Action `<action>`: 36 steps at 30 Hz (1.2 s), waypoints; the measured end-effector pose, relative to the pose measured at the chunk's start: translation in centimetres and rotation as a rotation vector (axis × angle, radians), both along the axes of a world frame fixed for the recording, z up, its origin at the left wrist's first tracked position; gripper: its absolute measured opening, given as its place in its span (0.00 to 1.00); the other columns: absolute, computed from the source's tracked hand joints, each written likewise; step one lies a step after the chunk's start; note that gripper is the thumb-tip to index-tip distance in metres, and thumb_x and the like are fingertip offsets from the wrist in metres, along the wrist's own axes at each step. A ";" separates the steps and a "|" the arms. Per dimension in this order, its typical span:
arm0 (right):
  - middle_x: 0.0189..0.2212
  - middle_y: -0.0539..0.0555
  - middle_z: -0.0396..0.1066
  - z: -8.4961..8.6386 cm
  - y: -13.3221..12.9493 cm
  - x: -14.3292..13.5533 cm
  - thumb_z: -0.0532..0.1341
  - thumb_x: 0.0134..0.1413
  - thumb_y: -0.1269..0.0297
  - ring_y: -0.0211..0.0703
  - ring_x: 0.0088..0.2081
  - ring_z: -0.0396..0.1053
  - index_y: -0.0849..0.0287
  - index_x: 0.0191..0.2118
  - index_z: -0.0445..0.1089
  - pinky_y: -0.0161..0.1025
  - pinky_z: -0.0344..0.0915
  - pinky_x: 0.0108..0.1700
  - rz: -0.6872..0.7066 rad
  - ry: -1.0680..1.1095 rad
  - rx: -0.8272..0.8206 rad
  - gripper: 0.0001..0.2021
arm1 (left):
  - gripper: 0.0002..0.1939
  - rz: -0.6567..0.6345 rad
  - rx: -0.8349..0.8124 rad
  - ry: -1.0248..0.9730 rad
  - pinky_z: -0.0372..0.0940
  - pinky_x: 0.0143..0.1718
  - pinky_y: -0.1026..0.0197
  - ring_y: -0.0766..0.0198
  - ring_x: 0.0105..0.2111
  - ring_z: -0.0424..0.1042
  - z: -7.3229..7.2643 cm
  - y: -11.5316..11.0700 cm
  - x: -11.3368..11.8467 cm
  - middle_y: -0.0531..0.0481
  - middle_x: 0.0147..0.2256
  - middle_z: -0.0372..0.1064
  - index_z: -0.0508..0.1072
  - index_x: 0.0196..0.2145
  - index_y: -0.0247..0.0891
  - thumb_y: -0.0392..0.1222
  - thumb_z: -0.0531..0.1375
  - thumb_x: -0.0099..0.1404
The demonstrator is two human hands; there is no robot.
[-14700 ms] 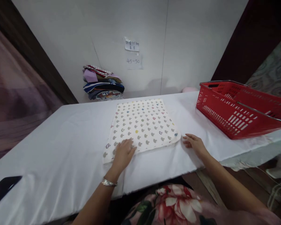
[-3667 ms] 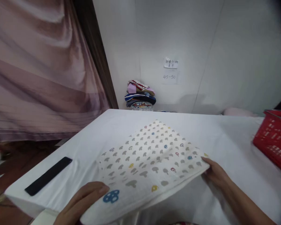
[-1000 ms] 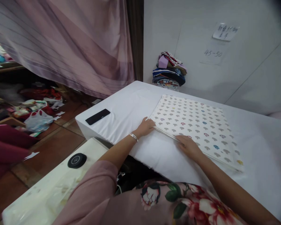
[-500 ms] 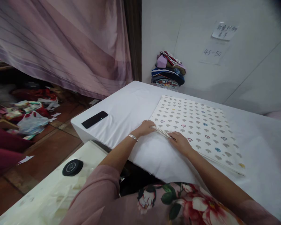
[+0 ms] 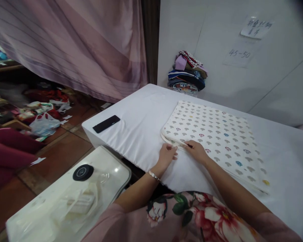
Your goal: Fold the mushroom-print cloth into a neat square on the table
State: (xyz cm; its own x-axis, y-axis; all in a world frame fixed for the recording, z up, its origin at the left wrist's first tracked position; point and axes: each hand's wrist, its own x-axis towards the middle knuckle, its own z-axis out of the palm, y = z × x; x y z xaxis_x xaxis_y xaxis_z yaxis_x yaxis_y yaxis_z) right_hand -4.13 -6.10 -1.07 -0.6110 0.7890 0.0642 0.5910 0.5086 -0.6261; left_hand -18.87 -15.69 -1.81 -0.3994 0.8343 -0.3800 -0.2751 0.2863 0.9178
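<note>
A folded white cloth [image 5: 214,134] printed with grey mushroom shapes and a few coloured ones lies on the white-covered table. My right hand [image 5: 197,152] pinches its near edge, thumb and fingers closed around the layers. Just left of it, my left hand [image 5: 167,156] has its fingers curled at the same edge, fingertips on the lower layers; part of that grip is hidden. The cloth's near left corner is rounded, its layers slightly parted.
A black phone [image 5: 106,124] lies on the left of the table [image 5: 141,111]. A cream-coloured surface [image 5: 50,188] with a round black object [image 5: 83,172] and clear plastic stands at lower left. Folded clothes [image 5: 187,72] are stacked by the wall; a curtain [image 5: 111,50] hangs behind.
My left hand has let go of the cloth's left corner and moved right and nearer to me, beside my right hand. The corner has settled flatter. The view has shifted slightly left.
</note>
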 end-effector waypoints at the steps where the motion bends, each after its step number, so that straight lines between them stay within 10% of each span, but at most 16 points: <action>1: 0.34 0.52 0.72 0.1 -0.1 0.0 0.54 0.55 0.56 0.43 0.35 0.68 0.54 0.40 0.74 0.39 0.62 0.38 0.011 0.007 0.003 0.14 | 0.20 -0.004 -0.008 -0.063 0.67 0.21 0.65 0.66 0.25 0.72 0.1 -0.3 0.2 0.51 0.31 0.64 0.59 0.36 0.38 0.46 0.66 0.54; 21: 0.28 0.51 0.64 0.5 -0.2 -4.0 0.51 0.58 0.60 0.40 0.32 0.63 0.54 0.35 0.74 0.36 0.57 0.34 0.175 -0.040 0.095 0.13 | 0.10 -0.019 -0.061 0.332 0.60 0.18 0.68 0.72 0.16 0.65 -0.1 2.6 -2.6 0.48 0.33 0.70 0.65 0.37 0.35 0.43 0.57 0.61; 29: 0.27 0.51 0.66 0.0 0.4 -4.8 0.52 0.56 0.62 0.41 0.32 0.64 0.56 0.33 0.73 0.37 0.58 0.36 0.118 0.073 0.098 0.12 | 0.16 0.038 -0.141 0.900 0.62 0.39 0.58 0.56 0.39 0.71 0.9 1.6 -4.8 0.41 0.38 0.71 0.69 0.39 0.36 0.49 0.60 0.57; 36: 0.32 0.52 0.68 0.2 0.4 -5.6 0.52 0.56 0.65 0.43 0.36 0.64 0.55 0.40 0.72 0.37 0.59 0.38 0.162 0.011 0.131 0.12 | 0.20 0.028 -0.182 0.450 0.60 0.25 0.65 0.65 0.22 0.70 0.5 4.4 -5.1 0.43 0.34 0.73 0.67 0.44 0.32 0.42 0.60 0.55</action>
